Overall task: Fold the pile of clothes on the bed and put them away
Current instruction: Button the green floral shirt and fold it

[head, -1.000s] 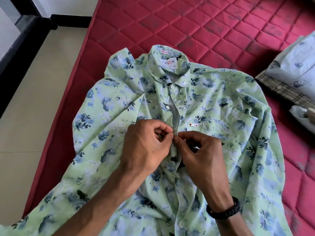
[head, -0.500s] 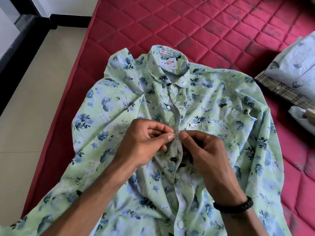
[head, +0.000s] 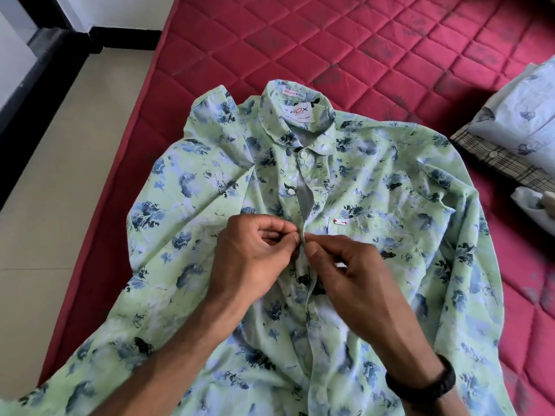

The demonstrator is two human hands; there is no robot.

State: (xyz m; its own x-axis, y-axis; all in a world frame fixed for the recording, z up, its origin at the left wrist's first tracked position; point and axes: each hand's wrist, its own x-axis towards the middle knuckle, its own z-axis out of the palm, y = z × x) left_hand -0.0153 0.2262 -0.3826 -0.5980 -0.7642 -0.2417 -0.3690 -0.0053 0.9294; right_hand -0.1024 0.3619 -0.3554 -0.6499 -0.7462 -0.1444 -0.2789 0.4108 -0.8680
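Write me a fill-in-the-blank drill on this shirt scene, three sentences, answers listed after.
1. The shirt lies spread on a quilted mattress coloured ____.
2. The left hand and right hand both pinch the shirt's front placket, working at a ____.
3. A black band sits on the ____ wrist.

Missing words: red; button; right
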